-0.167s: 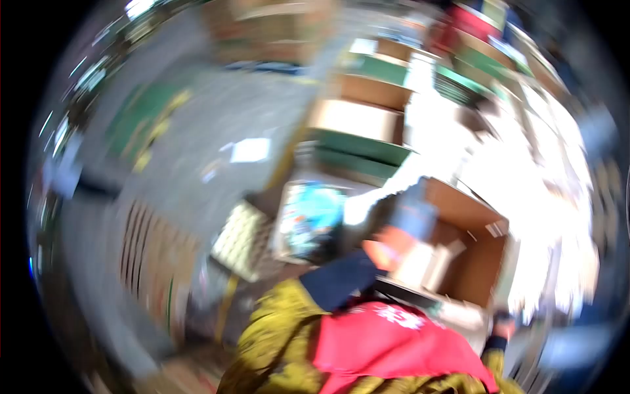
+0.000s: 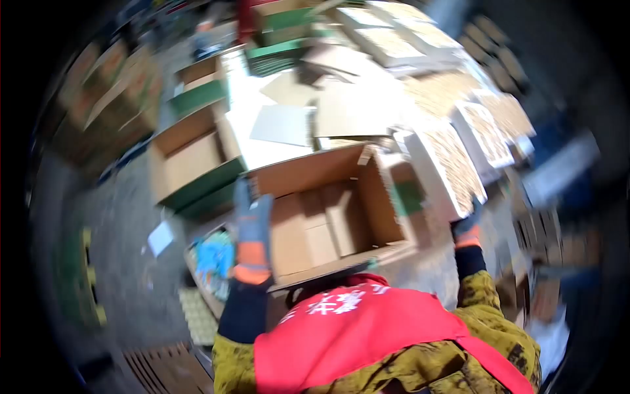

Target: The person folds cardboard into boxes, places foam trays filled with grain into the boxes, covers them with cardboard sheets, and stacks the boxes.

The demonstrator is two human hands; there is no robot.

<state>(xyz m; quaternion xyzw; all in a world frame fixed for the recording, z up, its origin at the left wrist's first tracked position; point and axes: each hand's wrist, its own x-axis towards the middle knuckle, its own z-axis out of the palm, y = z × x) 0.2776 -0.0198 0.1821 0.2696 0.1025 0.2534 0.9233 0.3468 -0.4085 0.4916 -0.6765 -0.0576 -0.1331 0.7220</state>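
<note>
Gloved left hand [image 2: 252, 231] extended, fingers slightly parted, open cardboard box [image 2: 314, 172] just right of them, grip unclear, white tray [image 2: 430, 176] by right hand's [image 2: 467, 230] fingertips, finger spread and hold unclear.

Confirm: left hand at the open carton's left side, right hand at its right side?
Right hand is wrong: the head view shows it at the near end of the white tray. Left hand is at the left side of the carton.
</note>
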